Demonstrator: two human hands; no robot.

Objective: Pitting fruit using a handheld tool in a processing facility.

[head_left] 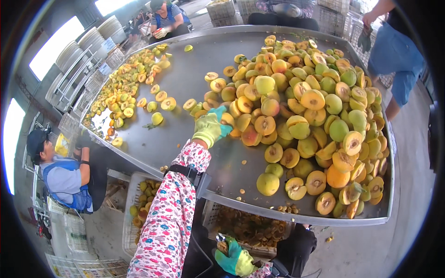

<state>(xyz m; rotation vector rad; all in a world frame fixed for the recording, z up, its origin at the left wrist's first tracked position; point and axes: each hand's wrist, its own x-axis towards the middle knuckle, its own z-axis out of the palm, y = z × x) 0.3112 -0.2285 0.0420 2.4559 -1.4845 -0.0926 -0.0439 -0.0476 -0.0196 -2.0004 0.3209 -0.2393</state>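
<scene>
A big heap of peaches [313,99], many halved with brown stones showing, lies on a metal table [185,69]. At the heap's left edge, my left hand [209,128] in a yellow-green glove with teal fingertips closes around a peach [227,119]. The glove covers part of that fruit. Below the table's near edge, my right hand [235,260], gloved alike, is closed on a small hand tool [221,242] with a metal tip and a brownish part. Its exact kind is hard to make out.
Peach halves [125,88] are spread along the table's left side. Beneath the near edge stand a crate of brown pits [250,222] and a white crate of peaches [134,185]. A seated person [69,176] is at left, others at the far side, and a standing person [396,60] at right.
</scene>
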